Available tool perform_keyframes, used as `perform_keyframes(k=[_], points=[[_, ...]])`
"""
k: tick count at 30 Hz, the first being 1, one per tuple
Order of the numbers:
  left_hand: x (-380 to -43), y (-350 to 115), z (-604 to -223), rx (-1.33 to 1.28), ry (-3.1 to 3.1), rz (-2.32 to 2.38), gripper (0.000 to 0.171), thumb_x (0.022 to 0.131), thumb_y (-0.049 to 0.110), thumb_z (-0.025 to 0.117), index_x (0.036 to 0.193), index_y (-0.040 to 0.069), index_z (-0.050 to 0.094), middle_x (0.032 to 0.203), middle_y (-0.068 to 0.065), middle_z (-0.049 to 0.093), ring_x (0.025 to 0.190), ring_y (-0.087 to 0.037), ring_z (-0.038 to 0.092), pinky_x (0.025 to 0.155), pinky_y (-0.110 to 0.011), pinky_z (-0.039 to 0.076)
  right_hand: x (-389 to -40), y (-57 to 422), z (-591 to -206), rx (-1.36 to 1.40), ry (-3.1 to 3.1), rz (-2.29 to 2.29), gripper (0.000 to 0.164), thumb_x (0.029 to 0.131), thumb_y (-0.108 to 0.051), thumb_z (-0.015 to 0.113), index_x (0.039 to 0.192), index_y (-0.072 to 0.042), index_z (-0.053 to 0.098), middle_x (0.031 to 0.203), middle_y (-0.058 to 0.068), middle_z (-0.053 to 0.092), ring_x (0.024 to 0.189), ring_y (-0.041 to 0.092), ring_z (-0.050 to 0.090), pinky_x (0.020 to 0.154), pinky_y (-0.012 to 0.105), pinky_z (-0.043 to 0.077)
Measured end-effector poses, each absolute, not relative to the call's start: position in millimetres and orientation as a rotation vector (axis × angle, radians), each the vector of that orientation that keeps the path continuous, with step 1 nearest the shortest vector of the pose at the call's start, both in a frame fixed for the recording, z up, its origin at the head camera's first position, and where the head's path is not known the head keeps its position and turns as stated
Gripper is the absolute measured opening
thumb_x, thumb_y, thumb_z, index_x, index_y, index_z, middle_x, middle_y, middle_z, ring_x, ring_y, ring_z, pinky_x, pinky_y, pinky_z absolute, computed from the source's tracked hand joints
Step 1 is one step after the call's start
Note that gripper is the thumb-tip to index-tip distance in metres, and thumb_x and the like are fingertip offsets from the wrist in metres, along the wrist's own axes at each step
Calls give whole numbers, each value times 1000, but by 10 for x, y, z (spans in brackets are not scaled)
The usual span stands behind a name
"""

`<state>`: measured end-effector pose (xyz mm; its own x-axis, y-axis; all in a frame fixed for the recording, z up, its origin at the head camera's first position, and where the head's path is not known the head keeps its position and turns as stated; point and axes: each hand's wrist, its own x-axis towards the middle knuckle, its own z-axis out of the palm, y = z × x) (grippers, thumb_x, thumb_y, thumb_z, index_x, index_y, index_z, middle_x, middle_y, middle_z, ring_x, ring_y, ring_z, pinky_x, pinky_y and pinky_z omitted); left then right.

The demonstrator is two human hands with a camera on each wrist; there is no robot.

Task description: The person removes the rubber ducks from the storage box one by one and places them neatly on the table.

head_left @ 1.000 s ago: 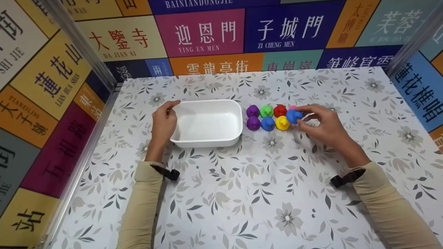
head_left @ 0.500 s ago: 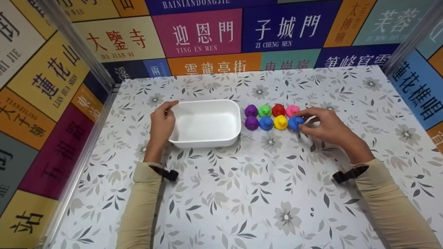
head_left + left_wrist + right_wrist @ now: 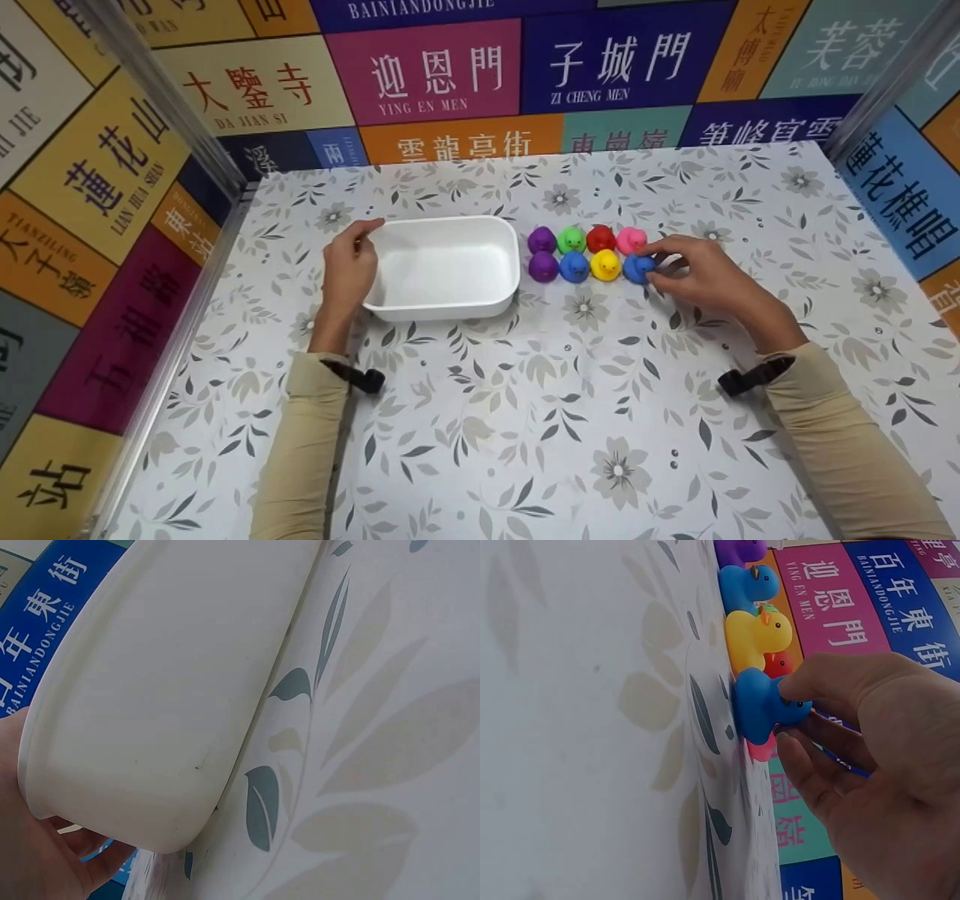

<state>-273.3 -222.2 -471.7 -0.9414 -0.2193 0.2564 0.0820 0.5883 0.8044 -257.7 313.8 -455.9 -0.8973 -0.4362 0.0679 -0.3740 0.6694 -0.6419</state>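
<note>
At the right end of the front row, my right hand (image 3: 709, 277) pinches a blue rubber duck (image 3: 756, 706) between thumb and fingers. The duck stands at the tabletop beside a yellow duck (image 3: 605, 265). Left of the yellow one come another blue duck (image 3: 575, 266) and a purple duck (image 3: 544, 266). Behind them a second row holds a purple duck (image 3: 541, 240), a green duck (image 3: 571, 239), a red duck (image 3: 600, 238) and a pink duck (image 3: 631, 240). My left hand (image 3: 350, 264) grips the left end of a white plastic tub (image 3: 442, 309), whose inside is bare.
A white tablecloth (image 3: 480, 420) with grey flowers and leaves covers the table. Colourful panels (image 3: 427, 75) with Chinese lettering rise along the back and both sides. The tub stands just left of the two rows. Both sleeves carry a black wrist strap.
My right hand has lowered the blue duck into the front row's right end, uncovering the pink duck behind it. The left hand stays on the tub.
</note>
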Motion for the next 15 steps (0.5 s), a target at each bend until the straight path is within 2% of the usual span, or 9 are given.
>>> perform_keyframes(k=[3,8,13,15], points=[[-2741,-2227,-4714,119,-2497,-1278,43,107,6,44,133,13,77,129,-11,77,92,-24,59,85,-36,46,-2581,3127,-4566,-684,2785,-1044,43,98,-4,74,140,-6,71,134,20,73,116,37,72,94,40,63],[-2745,-2228,-4713,129,-2503,-1276,43,106,6,45,133,14,77,129,-11,77,92,-24,59,86,-36,47,-2594,3108,-4592,-711,2801,-1065,42,98,-1,73,140,-6,71,134,20,73,118,37,71,94,41,63],[-2749,-2232,-4701,116,-2509,-1272,44,106,5,44,134,13,77,132,-10,77,94,-23,61,87,-36,48,-2594,3079,-4596,-700,2826,-1045,44,98,0,72,142,-7,70,138,19,71,120,37,70,95,49,62],[-2750,-2236,-4690,102,-2509,-1251,44,105,4,44,133,13,77,132,-10,77,93,-23,60,87,-36,48,-2595,3066,-4589,-677,2835,-1031,45,98,0,72,142,-8,69,140,18,70,121,35,69,97,49,62]])
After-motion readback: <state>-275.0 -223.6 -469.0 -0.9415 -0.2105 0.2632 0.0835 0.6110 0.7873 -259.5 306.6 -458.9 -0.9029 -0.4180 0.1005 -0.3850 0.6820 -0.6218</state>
